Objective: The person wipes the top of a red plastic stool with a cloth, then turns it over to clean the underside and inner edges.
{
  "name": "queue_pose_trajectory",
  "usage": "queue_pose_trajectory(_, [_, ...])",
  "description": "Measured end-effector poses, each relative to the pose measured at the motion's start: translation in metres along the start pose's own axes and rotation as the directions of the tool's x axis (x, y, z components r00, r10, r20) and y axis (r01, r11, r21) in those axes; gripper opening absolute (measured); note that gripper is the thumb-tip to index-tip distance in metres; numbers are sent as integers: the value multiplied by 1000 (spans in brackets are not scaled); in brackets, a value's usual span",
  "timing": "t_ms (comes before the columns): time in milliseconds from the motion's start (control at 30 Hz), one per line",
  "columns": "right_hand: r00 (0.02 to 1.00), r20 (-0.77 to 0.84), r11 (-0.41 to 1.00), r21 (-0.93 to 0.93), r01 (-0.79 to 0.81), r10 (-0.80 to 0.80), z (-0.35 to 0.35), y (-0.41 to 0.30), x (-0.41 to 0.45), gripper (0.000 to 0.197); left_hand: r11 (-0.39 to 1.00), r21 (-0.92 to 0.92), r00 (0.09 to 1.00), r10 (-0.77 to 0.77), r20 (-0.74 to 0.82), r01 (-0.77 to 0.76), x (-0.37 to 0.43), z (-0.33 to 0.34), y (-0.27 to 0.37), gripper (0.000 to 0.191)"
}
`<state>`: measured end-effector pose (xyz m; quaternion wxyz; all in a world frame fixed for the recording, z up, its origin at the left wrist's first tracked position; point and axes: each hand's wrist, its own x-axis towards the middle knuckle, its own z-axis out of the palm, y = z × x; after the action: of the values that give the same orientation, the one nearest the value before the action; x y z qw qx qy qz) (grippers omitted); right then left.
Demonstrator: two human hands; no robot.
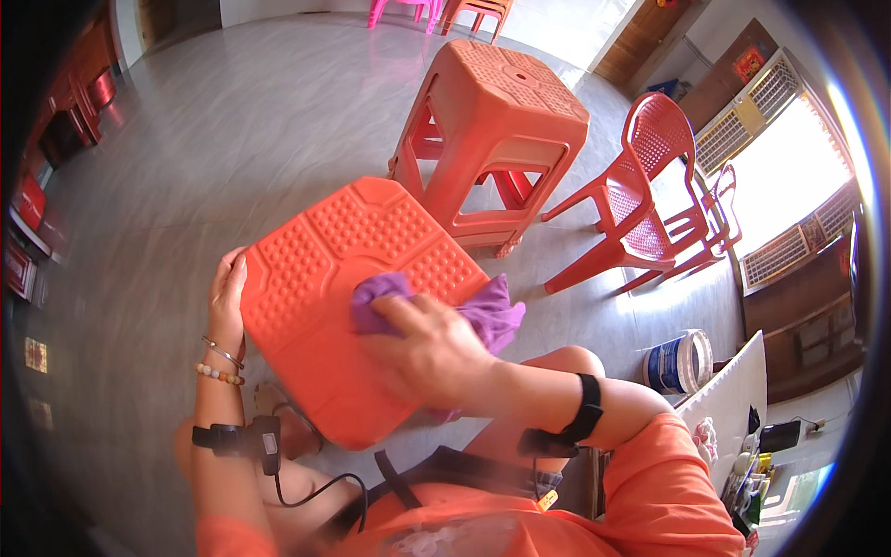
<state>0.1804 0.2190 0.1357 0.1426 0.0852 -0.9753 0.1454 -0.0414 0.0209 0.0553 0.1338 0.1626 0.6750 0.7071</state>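
Observation:
Tilted in front of my knees is an orange-red plastic stool (299, 254), its square seat with cut corners and raised round studs facing me. My left hand (228, 285) grips the seat's left edge, fingers over the rim. My right hand (435, 341) presses a purple cloth (379, 296) against the middle of the seat; part of the cloth (498, 313) hangs out to the right beyond the seat edge. The right hand is slightly blurred. The stool's legs are hidden behind and below the seat.
Just beyond stand stacked orange plastic stools (480, 125). Red plastic armchairs (637, 202) are to the right. A white and blue bucket (679, 362) lies near a white-topped table (724, 383) at my right. A pink stool (404, 10) stands far back. Grey tiled floor (174, 139) spreads around.

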Motion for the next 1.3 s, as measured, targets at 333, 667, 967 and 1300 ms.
queue_pose_trajectory(333, [945,-95,918,-225,-326,312,-3,60,39,23,999,7,999,-38,27,38,0,-6,1,34])
queue_pose_trajectory(667, [876,-231,871,-161,-464,424,-10,80,18,23,1000,23,999,13,33,-14,5,-10,-10,31])
queue_pose_trajectory(967, [972,-135,982,49,-185,190,23,-19,17,29,986,162,999,50,-12,-47,14,-13,-17,33])
queue_pose_trajectory(1300, [973,-231,977,214,25,25,23,-56,19,54,231,915,872,446,202,-330,7,12,-22,47])
